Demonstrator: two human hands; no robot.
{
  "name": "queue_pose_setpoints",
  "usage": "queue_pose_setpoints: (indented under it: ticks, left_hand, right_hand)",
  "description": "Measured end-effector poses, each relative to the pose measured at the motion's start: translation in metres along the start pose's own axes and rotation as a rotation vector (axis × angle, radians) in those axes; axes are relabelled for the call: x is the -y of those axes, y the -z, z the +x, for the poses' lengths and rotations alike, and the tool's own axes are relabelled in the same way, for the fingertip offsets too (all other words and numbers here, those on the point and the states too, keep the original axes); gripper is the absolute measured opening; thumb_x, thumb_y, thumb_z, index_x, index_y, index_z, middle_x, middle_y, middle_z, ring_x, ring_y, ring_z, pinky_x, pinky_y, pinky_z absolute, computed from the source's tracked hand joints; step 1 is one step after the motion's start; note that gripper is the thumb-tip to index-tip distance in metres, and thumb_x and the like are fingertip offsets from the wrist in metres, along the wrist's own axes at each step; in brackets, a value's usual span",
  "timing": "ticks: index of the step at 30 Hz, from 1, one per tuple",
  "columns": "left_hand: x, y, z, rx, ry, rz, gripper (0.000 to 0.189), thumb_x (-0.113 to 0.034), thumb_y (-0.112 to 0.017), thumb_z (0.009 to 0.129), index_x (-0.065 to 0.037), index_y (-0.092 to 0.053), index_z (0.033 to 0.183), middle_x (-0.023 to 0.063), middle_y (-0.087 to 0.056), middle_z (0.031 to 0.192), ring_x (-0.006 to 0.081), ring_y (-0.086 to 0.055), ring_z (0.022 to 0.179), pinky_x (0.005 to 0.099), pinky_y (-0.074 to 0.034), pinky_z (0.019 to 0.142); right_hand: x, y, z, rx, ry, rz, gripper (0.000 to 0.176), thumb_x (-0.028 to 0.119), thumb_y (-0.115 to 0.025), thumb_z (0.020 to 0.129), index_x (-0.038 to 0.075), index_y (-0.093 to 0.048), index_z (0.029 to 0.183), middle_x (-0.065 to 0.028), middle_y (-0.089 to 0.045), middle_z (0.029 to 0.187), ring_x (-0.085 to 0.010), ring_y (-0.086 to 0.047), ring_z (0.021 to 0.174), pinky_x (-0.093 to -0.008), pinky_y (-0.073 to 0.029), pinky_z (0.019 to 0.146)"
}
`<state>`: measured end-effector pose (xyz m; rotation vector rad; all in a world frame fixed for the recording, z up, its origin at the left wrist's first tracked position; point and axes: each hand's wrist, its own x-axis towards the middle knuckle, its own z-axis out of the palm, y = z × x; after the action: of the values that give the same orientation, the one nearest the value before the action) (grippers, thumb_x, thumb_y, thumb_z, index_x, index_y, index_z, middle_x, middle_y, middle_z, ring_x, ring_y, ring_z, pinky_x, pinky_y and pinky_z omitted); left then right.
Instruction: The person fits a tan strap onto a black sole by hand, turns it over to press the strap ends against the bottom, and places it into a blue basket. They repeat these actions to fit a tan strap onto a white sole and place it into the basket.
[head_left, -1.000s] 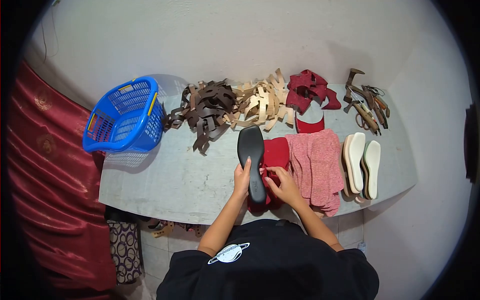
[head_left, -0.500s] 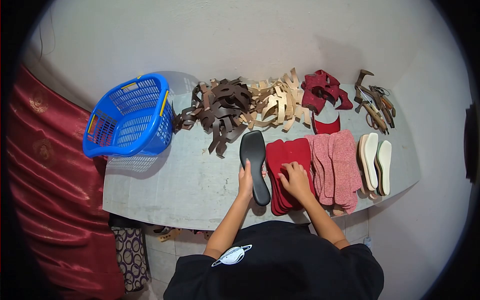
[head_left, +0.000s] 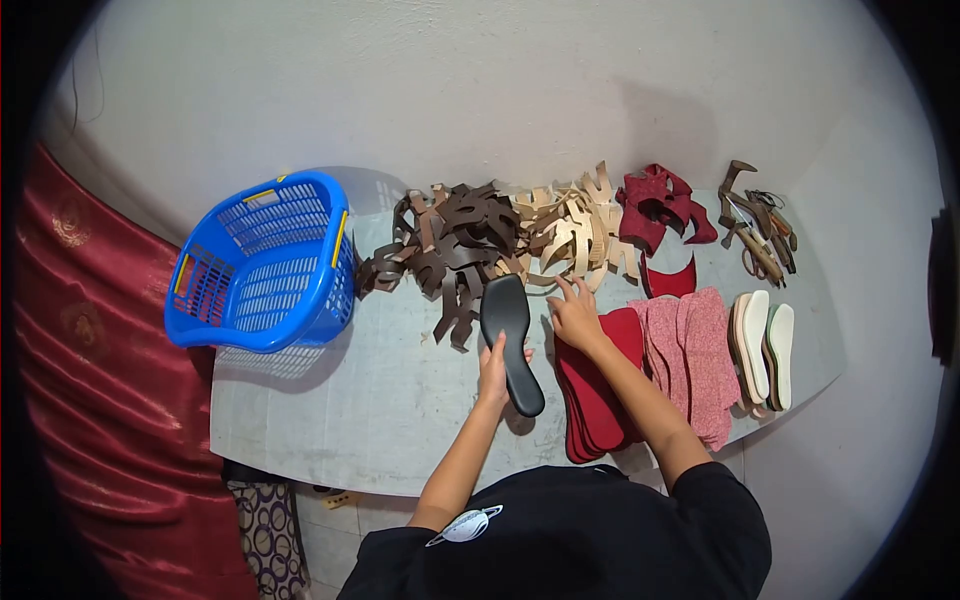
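A black shoe sole (head_left: 507, 325) is held upright over the table in my left hand (head_left: 493, 368), with the thumb across its face and fingertips showing at its right edge. My right hand (head_left: 575, 313) has its fingers spread, just above the top of the stacked red soles (head_left: 598, 400) and below the cream straps (head_left: 572, 232). Nothing is visible in it. Pink patterned pieces (head_left: 706, 350) lie right of the red stack. Dark brown straps (head_left: 465, 235) are heaped beyond the black sole.
A blue basket (head_left: 335, 262) stands on the grey table (head_left: 300, 420) at the left. Dark red straps (head_left: 655, 205) and hand tools (head_left: 757, 225) lie at the back right. White soles (head_left: 752, 340) rest near the right edge. A red curtain (head_left: 100, 380) hangs left.
My right hand has moved from the red soles up toward the cream straps, its fingers spreading. My left hand still holds the black sole. The whole view has shifted slightly.
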<state>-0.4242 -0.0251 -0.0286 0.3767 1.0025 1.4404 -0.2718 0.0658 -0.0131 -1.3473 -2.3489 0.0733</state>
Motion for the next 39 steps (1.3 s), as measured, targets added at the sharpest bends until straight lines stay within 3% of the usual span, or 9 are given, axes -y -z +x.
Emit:
queue_pose_setpoints:
  ticks: [1, 4, 9, 13, 23, 26, 31, 37, 39]
  left_hand:
    - [0.000, -0.002, 0.002, -0.001, 0.004, -0.002, 0.038, -0.030, -0.043, 0.089, 0.004, -0.045, 0.106, 0.0161, -0.059, 0.087, 0.0217, -0.061, 0.069, 0.0287, -0.052, 0.062]
    - [0.003, -0.003, 0.004, 0.018, 0.027, 0.012, 0.039, -0.030, -0.043, 0.089, 0.004, -0.045, 0.107, 0.0163, -0.058, 0.088, 0.0221, -0.061, 0.071, 0.0295, -0.052, 0.063]
    - [0.009, 0.005, 0.002, -0.017, 0.060, -0.003, 0.039, -0.030, -0.040, 0.089, 0.004, -0.045, 0.107, 0.0166, -0.058, 0.090, 0.0224, -0.061, 0.072, 0.0299, -0.051, 0.065]
    - [0.012, 0.007, 0.002, -0.015, 0.064, -0.005, 0.039, -0.030, -0.038, 0.090, 0.004, -0.044, 0.108, 0.0167, -0.058, 0.091, 0.0229, -0.061, 0.073, 0.0301, -0.051, 0.066]
    - [0.000, -0.011, -0.002, 0.042, 0.037, -0.010, 0.038, -0.029, -0.037, 0.090, 0.004, -0.043, 0.108, 0.0169, -0.058, 0.091, 0.0237, -0.061, 0.074, 0.0310, -0.051, 0.067]
    - [-0.001, -0.014, -0.003, 0.052, 0.054, -0.021, 0.037, -0.029, -0.037, 0.090, 0.003, -0.043, 0.107, 0.0166, -0.058, 0.090, 0.0235, -0.061, 0.073, 0.0309, -0.051, 0.066]
    - [-0.002, -0.015, -0.006, 0.052, 0.032, -0.020, 0.036, -0.028, -0.037, 0.091, 0.003, -0.044, 0.107, 0.0165, -0.058, 0.090, 0.0226, -0.061, 0.073, 0.0305, -0.051, 0.066]
    - [0.003, -0.011, -0.004, 0.047, 0.027, -0.009, 0.036, -0.029, -0.037, 0.091, 0.003, -0.044, 0.106, 0.0161, -0.058, 0.088, 0.0212, -0.061, 0.070, 0.0290, -0.051, 0.063]
    - [0.003, -0.011, -0.005, 0.045, 0.025, -0.008, 0.036, -0.029, -0.037, 0.090, 0.003, -0.045, 0.106, 0.0161, -0.058, 0.088, 0.0209, -0.061, 0.069, 0.0287, -0.051, 0.062]
  right_hand:
    - [-0.007, -0.008, 0.007, 0.049, -0.001, -0.019, 0.029, 0.010, -0.056, 0.067, 0.007, -0.059, 0.096, -0.0142, -0.036, 0.129, -0.0392, -0.026, 0.119, -0.0491, -0.026, 0.096]
    - [-0.026, -0.027, 0.020, 0.096, 0.028, -0.094, 0.030, 0.010, -0.057, 0.066, 0.008, -0.059, 0.096, -0.0140, -0.036, 0.129, -0.0385, -0.028, 0.119, -0.0486, -0.026, 0.096]
    - [-0.047, -0.038, 0.034, 0.121, 0.025, -0.132, 0.035, 0.004, -0.057, 0.065, 0.003, -0.055, 0.100, -0.0056, -0.045, 0.119, -0.0306, -0.037, 0.113, -0.0431, -0.036, 0.089]
    - [-0.054, -0.025, 0.047, 0.072, 0.041, -0.005, 0.032, 0.002, -0.053, 0.067, 0.001, -0.054, 0.100, -0.0097, -0.049, 0.111, -0.0285, -0.046, 0.105, -0.0386, -0.039, 0.085]
    - [-0.072, 0.007, 0.074, -0.126, 0.018, 0.438, 0.025, 0.003, -0.048, 0.078, 0.000, -0.055, 0.101, -0.0143, -0.049, 0.109, -0.0297, -0.049, 0.101, -0.0318, -0.042, 0.083]
    - [-0.073, 0.019, 0.078, -0.204, -0.002, 0.628, 0.024, 0.004, -0.047, 0.078, 0.000, -0.055, 0.101, -0.0159, -0.049, 0.109, -0.0301, -0.050, 0.099, -0.0335, -0.041, 0.083]
    - [-0.077, 0.036, 0.081, -0.217, -0.067, 0.849, 0.027, 0.002, -0.052, 0.078, 0.002, -0.056, 0.105, -0.0064, -0.046, 0.109, -0.0148, -0.049, 0.093, -0.0243, -0.043, 0.077]
    - [-0.070, 0.048, 0.076, -0.257, -0.131, 1.082, 0.029, 0.003, -0.050, 0.082, 0.000, -0.052, 0.111, -0.0047, -0.048, 0.108, -0.0124, -0.051, 0.094, -0.0219, -0.040, 0.081]
    - [-0.073, 0.047, 0.078, -0.383, -0.270, 1.380, 0.031, 0.003, -0.052, 0.081, 0.001, -0.051, 0.112, -0.0034, -0.052, 0.100, -0.0100, -0.052, 0.086, -0.0196, -0.042, 0.075]
